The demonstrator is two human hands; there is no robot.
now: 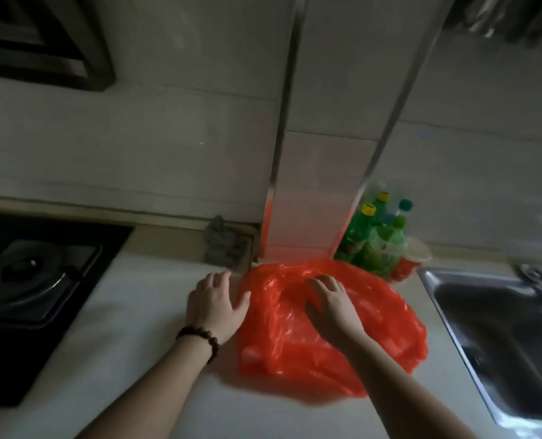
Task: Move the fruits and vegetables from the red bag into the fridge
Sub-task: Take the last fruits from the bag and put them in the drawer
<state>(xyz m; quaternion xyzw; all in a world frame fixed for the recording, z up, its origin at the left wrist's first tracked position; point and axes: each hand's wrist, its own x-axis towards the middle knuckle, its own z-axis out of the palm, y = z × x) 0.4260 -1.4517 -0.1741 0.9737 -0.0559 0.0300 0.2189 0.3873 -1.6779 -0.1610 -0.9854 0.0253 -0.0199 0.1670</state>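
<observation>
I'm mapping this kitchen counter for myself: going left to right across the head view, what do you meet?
Stove → left hand → red bag → sink.

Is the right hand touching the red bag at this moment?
Touching. In the head view the right hand lies on the red bag, its fingers pressing into the plastic.

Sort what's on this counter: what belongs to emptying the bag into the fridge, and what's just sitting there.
Job: red bag; left hand at its edge; right hand on it.

Lying about: green bottles, red cup, stove, sink.
</observation>
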